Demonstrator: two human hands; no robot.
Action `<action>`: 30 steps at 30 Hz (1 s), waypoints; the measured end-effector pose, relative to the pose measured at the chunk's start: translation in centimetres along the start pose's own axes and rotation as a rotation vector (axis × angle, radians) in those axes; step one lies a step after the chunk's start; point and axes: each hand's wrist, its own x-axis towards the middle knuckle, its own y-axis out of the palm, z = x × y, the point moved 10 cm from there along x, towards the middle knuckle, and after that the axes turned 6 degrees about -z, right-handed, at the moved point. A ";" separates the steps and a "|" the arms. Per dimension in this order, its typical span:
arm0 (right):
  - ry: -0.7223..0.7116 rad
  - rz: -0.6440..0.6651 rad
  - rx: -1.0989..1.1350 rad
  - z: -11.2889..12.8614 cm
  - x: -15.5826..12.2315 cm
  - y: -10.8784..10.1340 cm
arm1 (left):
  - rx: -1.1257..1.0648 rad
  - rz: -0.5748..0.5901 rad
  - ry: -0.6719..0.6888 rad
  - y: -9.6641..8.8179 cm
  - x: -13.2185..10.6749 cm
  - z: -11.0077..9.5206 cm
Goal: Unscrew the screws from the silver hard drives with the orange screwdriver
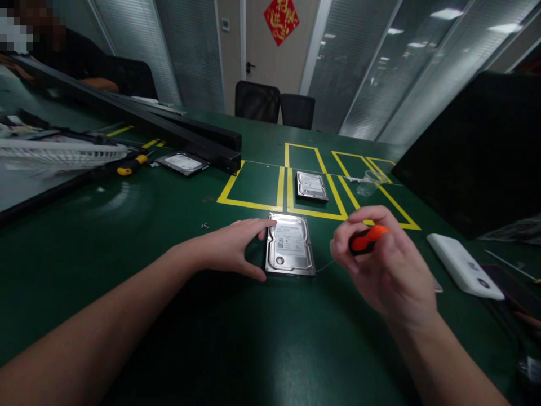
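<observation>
A silver hard drive lies label up on the green table in front of me. My left hand steadies it from the left, with a finger over its upper left edge and the thumb by its lower left corner. In my right hand is a screwdriver with an orange and black handle, the fingers wrapped round it. Its thin shaft slants down left to the drive's lower right corner; whether the tip sits in a screw I cannot tell. Several tiny screws lie left of the drive.
Beyond are a second hard drive inside yellow tape, a third, a clear plastic cup and long black bars. A white device lies right, below a large black panel. A person sits far left.
</observation>
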 end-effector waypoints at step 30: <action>0.010 0.019 -0.011 -0.1 0.1 0.0 | -0.007 -0.004 0.020 0.0 0.0 0.3</action>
